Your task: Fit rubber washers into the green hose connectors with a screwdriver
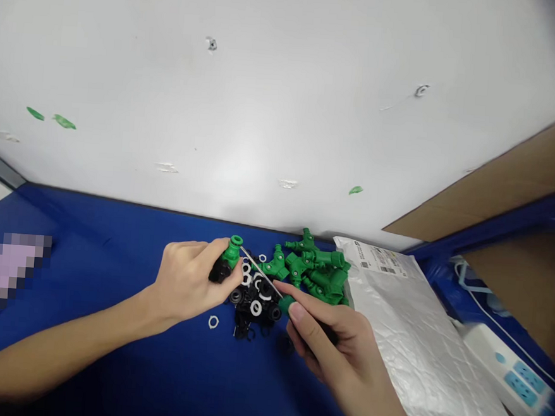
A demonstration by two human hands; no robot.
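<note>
Pinched in my left hand (191, 278) is a green and black plastic hose fitting (233, 250), its ringed green end pointing up. My right hand (330, 338) grips a screwdriver (286, 303) by its green and dark handle. The thin metal shaft slants up to the left, and its tip is at or very near the fitting; whether they touch I cannot tell. Below and between the hands lies a pile of black and white rings (256, 306) and small black clips. A single white ring (213, 322) lies apart. Several green Y-shaped fittings (297, 266) are heaped just behind my right hand.
A silvery padded mailer (393, 324) with a label covers the right side of the blue table (119, 362). Beyond it is a white power strip (508, 370) with blue sockets and a cable. A white wall panel (265, 106) closes off the back. A pixelated patch sits at far left.
</note>
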